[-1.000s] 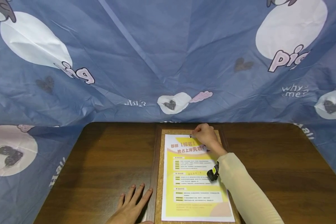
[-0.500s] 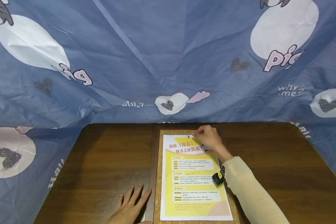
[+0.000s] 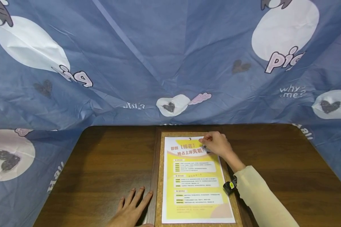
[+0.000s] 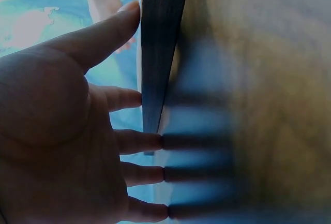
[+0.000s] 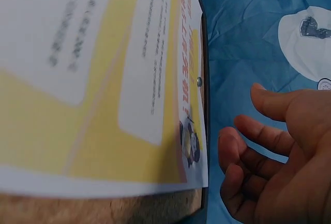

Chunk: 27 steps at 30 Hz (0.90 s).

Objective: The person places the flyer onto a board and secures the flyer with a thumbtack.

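Observation:
A yellow and white printed poster [image 3: 197, 201] lies on a cork board [image 3: 159, 176] with a dark wooden frame [image 3: 152, 179]. One round silver push pin [image 3: 189, 138] sits at the middle of the poster's top edge. My right hand [image 3: 217, 144] hovers near the poster's upper right corner, to the right of the pin. In the right wrist view, the fingers of that right hand [image 5: 279, 157] are loosely bent and hold nothing. My left hand [image 3: 129, 209] rests spread beside the frame's left side; in the left wrist view its thumb [image 4: 116, 30] touches the frame.
The brown wooden table [image 3: 110, 160] extends to both sides of the board. Behind it hangs a blue printed cloth [image 3: 125, 63]. A small black camera [image 3: 229, 187] is strapped at my right wrist, below the pale sleeve [image 3: 261, 192].
My right hand has let go of the push pin and drawn away to the right and slightly down. The pin stays in the poster's top edge. My left hand has stayed put.

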### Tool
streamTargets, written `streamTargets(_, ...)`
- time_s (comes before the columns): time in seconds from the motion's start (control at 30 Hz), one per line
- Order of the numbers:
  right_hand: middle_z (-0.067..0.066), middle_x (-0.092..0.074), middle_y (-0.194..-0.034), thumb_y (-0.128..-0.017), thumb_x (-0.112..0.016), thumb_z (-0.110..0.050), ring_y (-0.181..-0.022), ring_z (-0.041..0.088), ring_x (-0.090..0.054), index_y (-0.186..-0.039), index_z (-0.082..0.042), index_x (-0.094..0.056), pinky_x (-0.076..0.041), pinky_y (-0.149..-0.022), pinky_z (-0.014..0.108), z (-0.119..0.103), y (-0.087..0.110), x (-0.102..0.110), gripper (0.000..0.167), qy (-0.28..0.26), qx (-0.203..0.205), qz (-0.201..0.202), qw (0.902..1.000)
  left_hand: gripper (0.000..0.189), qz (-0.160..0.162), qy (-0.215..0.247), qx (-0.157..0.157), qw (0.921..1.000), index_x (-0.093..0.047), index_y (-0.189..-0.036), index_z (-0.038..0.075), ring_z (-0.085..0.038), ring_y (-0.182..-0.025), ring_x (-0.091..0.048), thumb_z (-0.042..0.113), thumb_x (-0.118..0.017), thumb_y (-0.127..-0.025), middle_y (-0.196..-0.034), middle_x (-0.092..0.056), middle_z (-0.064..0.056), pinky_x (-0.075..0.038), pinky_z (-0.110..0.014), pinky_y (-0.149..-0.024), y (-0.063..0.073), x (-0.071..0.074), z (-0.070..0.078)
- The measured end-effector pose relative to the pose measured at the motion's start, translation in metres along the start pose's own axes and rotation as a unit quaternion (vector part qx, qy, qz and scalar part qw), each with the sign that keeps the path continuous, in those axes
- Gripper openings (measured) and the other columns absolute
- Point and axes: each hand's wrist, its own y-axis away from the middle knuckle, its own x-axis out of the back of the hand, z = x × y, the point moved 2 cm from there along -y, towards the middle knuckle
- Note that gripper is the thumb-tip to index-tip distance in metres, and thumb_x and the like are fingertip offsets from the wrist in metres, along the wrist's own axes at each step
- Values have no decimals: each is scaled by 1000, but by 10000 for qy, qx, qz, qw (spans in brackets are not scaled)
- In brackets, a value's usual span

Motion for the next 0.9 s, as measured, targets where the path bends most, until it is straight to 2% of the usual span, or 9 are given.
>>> streamTargets(0.17,1,-65,-79,-92,-72,-28,-65,16,-58,-86,-12,-72,-45,-57,32,5,8,4,18,125,377,144,9991,90,-22,-75,-141,9999,-35,-152,6,-61,-131,-30,63,-62,-88,-149,-33,-32,-27,-84,-84,-2,5,-1)
streamTargets(0.3,-1,-67,-81,-93,-72,-26,-67,14,-60,-89,-13,-73,-47,-58,33,6,15,6,13,136,668,167,9975,89,-132,53,-178,9997,-37,-151,5,-63,-128,-32,60,-65,-87,-148,-34,-33,-28,-84,-82,-3,10,-2)
streamTargets(0.53,1,-69,-91,-91,-73,-29,-75,15,-62,-99,-11,-74,-49,-59,34,6,30,9,20,323,810,293,9958,86,-476,517,112,9975,-35,-153,6,-62,-132,-25,56,-65,-90,-153,-26,-32,-23,-85,-86,-3,24,-2)
streamTargets(0.7,5,-67,-94,-90,-75,-31,-78,17,-60,-104,-7,-74,-47,-60,35,7,39,12,28,643,856,414,9934,88,-357,539,349,9973,-36,-153,9,-61,-136,-20,58,-66,-87,-157,-22,-28,-18,-84,-90,-4,37,-2)
streamTargets(0.77,5,-64,-89,-90,-74,-31,-73,17,-57,-104,-6,-73,-44,-56,34,7,42,14,28,779,893,436,9920,87,-268,507,417,9975,-37,-153,10,-61,-136,-19,58,-67,-87,-157,-22,-28,-18,-84,-91,-4,42,-2)
streamTargets(0.9,5,-59,-83,-91,-74,-31,-62,15,-47,-93,-9,-69,-35,-48,29,8,51,17,22,1125,1009,494,9873,88,-117,361,540,9978,-37,-153,11,-58,-139,-17,57,-69,-86,-157,-22,-27,-17,-81,-95,-4,50,-3)
